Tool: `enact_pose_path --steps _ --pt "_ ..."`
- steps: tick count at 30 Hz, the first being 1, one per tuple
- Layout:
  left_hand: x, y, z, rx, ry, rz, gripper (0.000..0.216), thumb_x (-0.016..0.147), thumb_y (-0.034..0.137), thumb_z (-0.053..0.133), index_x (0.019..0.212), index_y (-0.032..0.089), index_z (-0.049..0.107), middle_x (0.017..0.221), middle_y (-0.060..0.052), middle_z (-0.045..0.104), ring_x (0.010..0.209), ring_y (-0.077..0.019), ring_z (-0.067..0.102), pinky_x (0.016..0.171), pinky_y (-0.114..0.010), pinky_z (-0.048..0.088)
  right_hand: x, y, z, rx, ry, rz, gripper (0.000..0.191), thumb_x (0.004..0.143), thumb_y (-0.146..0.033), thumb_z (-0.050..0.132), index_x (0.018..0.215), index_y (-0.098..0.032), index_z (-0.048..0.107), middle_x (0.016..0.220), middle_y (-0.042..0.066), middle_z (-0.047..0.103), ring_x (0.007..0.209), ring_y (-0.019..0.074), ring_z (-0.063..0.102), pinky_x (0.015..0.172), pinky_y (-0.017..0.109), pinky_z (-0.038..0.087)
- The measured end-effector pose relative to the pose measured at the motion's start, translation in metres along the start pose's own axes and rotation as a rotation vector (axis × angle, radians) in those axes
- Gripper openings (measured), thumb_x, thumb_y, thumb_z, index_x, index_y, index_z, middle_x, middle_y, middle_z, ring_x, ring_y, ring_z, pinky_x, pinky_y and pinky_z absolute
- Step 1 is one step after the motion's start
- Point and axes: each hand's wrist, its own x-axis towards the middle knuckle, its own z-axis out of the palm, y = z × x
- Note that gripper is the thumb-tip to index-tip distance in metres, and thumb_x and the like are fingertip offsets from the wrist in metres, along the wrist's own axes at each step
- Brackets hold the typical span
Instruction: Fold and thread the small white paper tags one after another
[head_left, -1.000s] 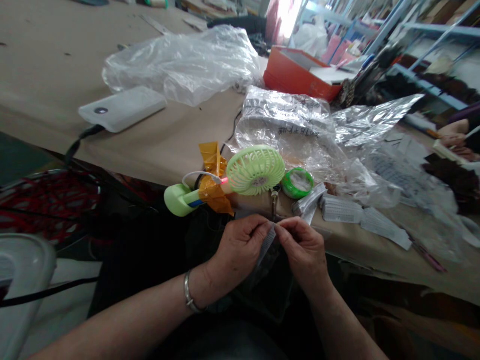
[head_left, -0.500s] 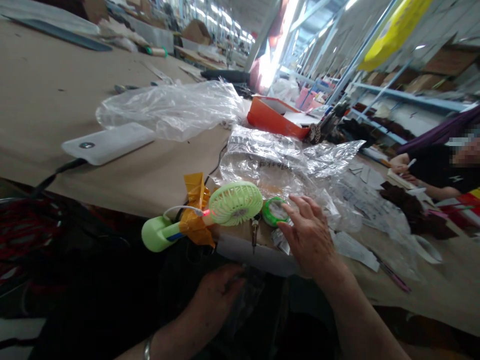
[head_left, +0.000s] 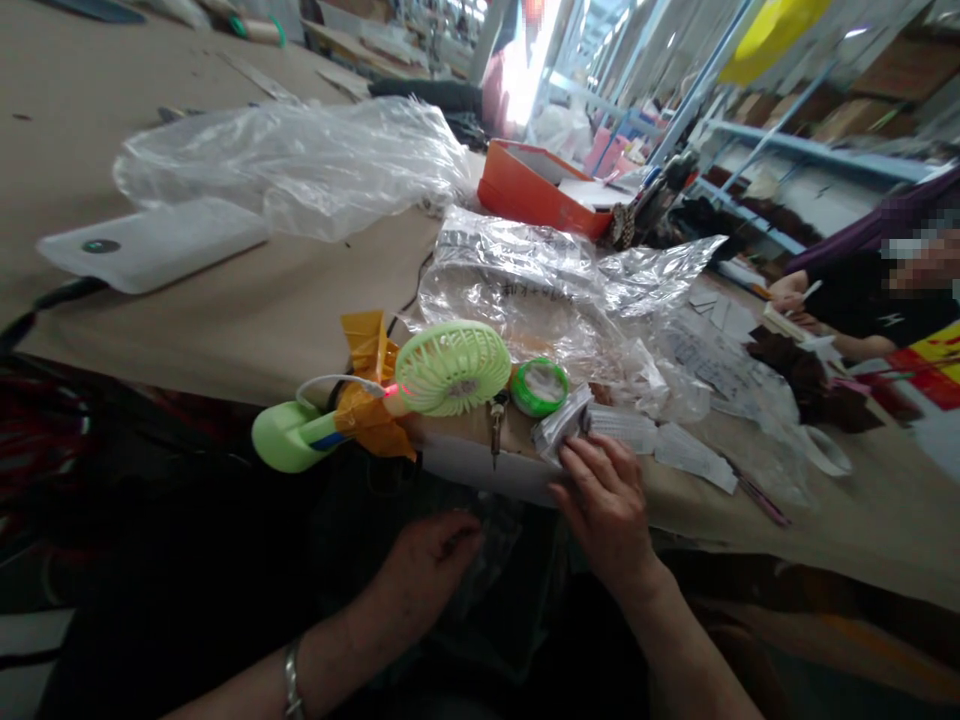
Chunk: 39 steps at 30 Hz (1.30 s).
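Note:
My left hand point(head_left: 431, 555) is low before the table edge, thumb and fingers pinched together. A thin sheet of clear plastic point(head_left: 496, 540) hangs at its fingertips, dim against the dark lap. My right hand point(head_left: 609, 505) rests at the table's front edge, fingers stretched over the near side of a silvery-grey packet point(head_left: 561, 425), thumb apart from them. Left of that packet sits a round green-rimmed tub point(head_left: 540, 387). A small pointed metal tool point(head_left: 496, 430) lies between the tub and a green handheld fan point(head_left: 454, 370).
Orange tape point(head_left: 367, 415) holds the fan at the table edge. A white power bank point(head_left: 157, 245), crumpled plastic bags point(head_left: 300, 165) and an orange box point(head_left: 536, 185) lie farther back. White printed strips point(head_left: 694, 457) and pink-handled scissors point(head_left: 765, 500) are on the right. Another person's hands point(head_left: 791, 300) hold a pen.
My right hand has moved from the green tub down onto the silvery packet, uncovering the tub. My left hand stays low with the plastic. The view has shifted, so the table things appear higher and more left.

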Motion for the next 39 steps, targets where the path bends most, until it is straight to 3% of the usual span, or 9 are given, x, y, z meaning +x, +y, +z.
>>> enact_pose_path --steps 4,9,13,17,22,25,30,35,39 --pt "-0.001 0.002 0.006 -0.046 -0.036 -0.003 0.020 0.076 0.028 0.054 0.076 0.018 0.071 0.073 -0.002 0.071 0.073 -0.0199 0.063 0.068 -0.027 0.045 -0.007 0.005 0.007 0.016 0.044 -0.020 0.029 0.086 -0.013 0.055 0.112 -0.023 0.064 0.108 0.006 0.070 0.109 0.0240 0.057 0.099 0.048 0.041" --pt "0.001 0.019 0.017 -0.249 -0.084 -0.066 0.016 0.075 0.025 0.056 0.066 0.018 0.067 0.062 0.001 0.064 0.065 -0.0155 0.058 0.065 -0.025 0.044 0.000 0.008 -0.005 0.175 0.147 0.017 0.022 0.084 -0.012 0.058 0.099 -0.024 0.067 0.096 0.005 0.072 0.098 0.0217 0.062 0.092 0.045 0.047" --pt "0.004 0.044 0.026 -0.698 -0.253 -0.233 0.021 0.078 0.034 0.061 0.077 0.014 0.067 0.073 -0.004 0.067 0.070 -0.0147 0.061 0.068 -0.027 0.047 -0.005 -0.008 -0.020 0.231 0.144 -0.024 0.023 0.079 -0.008 0.063 0.095 -0.024 0.066 0.092 0.004 0.071 0.099 0.0223 0.061 0.089 0.045 0.048" --pt "0.010 0.060 0.037 -1.103 -0.396 -0.252 0.027 0.079 0.039 0.064 0.088 0.013 0.067 0.079 -0.005 0.066 0.068 -0.0113 0.060 0.066 -0.024 0.048 -0.018 -0.033 -0.028 0.285 0.038 -0.085 0.020 0.080 -0.008 0.061 0.093 -0.024 0.064 0.093 0.003 0.071 0.102 0.0222 0.059 0.092 0.045 0.047" --pt "0.016 0.060 0.043 -1.046 -0.279 -0.290 0.020 0.069 0.027 0.075 0.077 0.011 0.066 0.067 -0.001 0.063 0.057 -0.0078 0.057 0.055 -0.017 0.044 -0.022 -0.031 -0.030 0.286 -0.030 -0.110 0.027 0.082 -0.009 0.058 0.107 -0.020 0.060 0.102 0.006 0.068 0.108 0.0223 0.055 0.095 0.042 0.046" --pt "0.015 0.053 0.043 -0.873 -0.231 -0.370 0.020 0.075 0.029 0.069 0.083 0.011 0.066 0.070 -0.005 0.067 0.060 -0.0122 0.062 0.060 -0.024 0.050 -0.020 -0.006 -0.025 0.072 0.034 0.061 0.039 0.087 -0.021 0.056 0.125 -0.014 0.051 0.117 0.014 0.061 0.115 0.0274 0.050 0.095 0.047 0.045" --pt "0.013 0.043 0.042 -0.732 -0.209 -0.405 0.017 0.080 0.027 0.062 0.085 0.011 0.066 0.070 -0.006 0.068 0.059 -0.0130 0.063 0.059 -0.025 0.051 -0.026 0.025 -0.014 -0.204 -0.067 0.204 0.035 0.089 -0.027 0.052 0.120 -0.013 0.057 0.120 0.014 0.061 0.113 0.0313 0.051 0.095 0.052 0.042" --pt "0.014 0.047 0.039 -0.759 -0.210 -0.459 0.014 0.081 0.023 0.060 0.084 0.009 0.064 0.068 -0.007 0.068 0.057 -0.0140 0.063 0.059 -0.027 0.052 -0.035 0.032 -0.015 -0.002 0.081 0.217 0.014 0.087 -0.019 0.055 0.095 -0.021 0.066 0.098 0.007 0.070 0.100 0.0228 0.061 0.091 0.043 0.048" --pt "0.015 0.058 0.038 -0.776 -0.264 -0.515 0.016 0.082 0.020 0.058 0.087 0.007 0.065 0.070 -0.011 0.069 0.056 -0.0150 0.063 0.058 -0.028 0.052 -0.038 0.018 -0.021 0.209 0.192 0.246 0.013 0.084 -0.012 0.058 0.090 -0.021 0.064 0.094 0.005 0.069 0.099 0.0210 0.063 0.088 0.041 0.050"
